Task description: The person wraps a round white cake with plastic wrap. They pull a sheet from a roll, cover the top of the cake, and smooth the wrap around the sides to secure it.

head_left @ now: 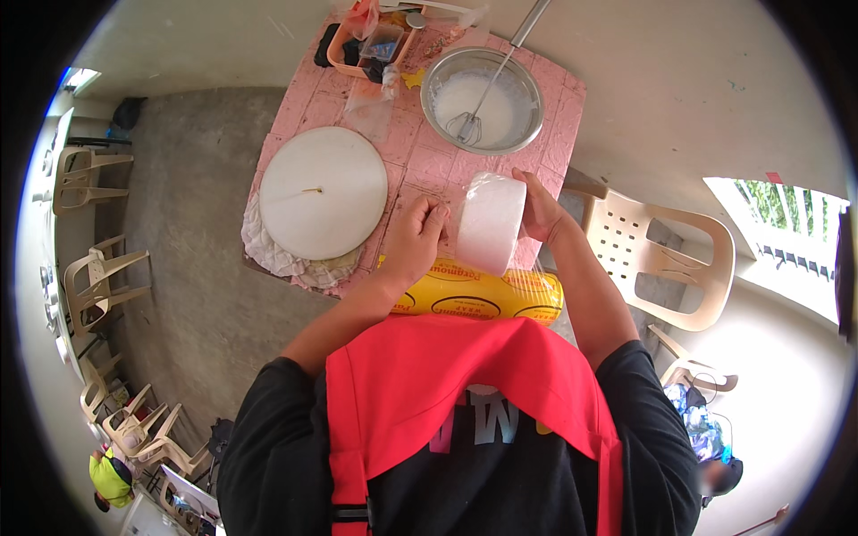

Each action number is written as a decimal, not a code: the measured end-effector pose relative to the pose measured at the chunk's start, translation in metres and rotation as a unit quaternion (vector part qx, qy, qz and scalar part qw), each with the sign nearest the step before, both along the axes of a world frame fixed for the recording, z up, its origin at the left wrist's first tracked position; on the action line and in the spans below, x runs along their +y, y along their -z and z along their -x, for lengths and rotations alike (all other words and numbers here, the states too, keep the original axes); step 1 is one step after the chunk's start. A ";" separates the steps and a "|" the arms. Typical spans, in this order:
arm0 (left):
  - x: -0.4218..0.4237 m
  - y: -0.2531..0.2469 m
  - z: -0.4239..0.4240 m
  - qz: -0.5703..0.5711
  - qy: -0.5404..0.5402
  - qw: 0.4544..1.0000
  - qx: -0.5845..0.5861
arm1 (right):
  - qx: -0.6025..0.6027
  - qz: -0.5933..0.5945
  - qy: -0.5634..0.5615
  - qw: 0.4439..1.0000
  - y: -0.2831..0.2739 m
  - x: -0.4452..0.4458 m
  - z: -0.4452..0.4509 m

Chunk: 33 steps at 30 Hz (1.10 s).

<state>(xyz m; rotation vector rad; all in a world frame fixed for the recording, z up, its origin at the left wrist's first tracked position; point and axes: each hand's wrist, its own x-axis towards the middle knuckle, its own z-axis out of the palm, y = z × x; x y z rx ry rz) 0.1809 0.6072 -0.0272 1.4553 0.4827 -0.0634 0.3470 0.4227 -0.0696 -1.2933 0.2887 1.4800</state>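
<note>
A thick white round block [493, 224], perhaps foam, is tilted on its side above the table's front edge, with shiny clear plastic film over it. My right hand [539, 209] grips its right side, thumb at the upper edge. At its left, my left hand [423, 231] is closed with thumb against fingers, seemingly pinching the clear film. Below both hands lies a yellow printed roll of Paramount plastic wrap [469, 298], partly covered by my left forearm and red apron. Stretched film [529, 281] runs between the wrap roll and the block.
A round white board [325, 191] rests over ruffled cloth [275, 251] on the pink table [409, 175]. Behind are a steel bowl [429, 100] of white mixture, a whisk [493, 87] and an orange basket [365, 72]. A beige plastic chair [660, 258] stands right; other people sit farther off.
</note>
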 end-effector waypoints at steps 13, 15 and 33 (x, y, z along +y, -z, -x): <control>-0.008 0.012 -0.021 -0.210 -0.109 0.971 -0.026 | -0.007 -0.014 -0.029 0.999 0.003 0.000 -0.003; -0.010 0.011 -0.028 -0.269 -0.121 0.954 -0.058 | -0.014 -0.010 -0.027 0.999 0.001 0.000 -0.002; -0.017 0.046 -0.036 0.019 -0.001 1.000 0.017 | -0.023 -0.005 0.016 1.000 0.017 0.004 0.004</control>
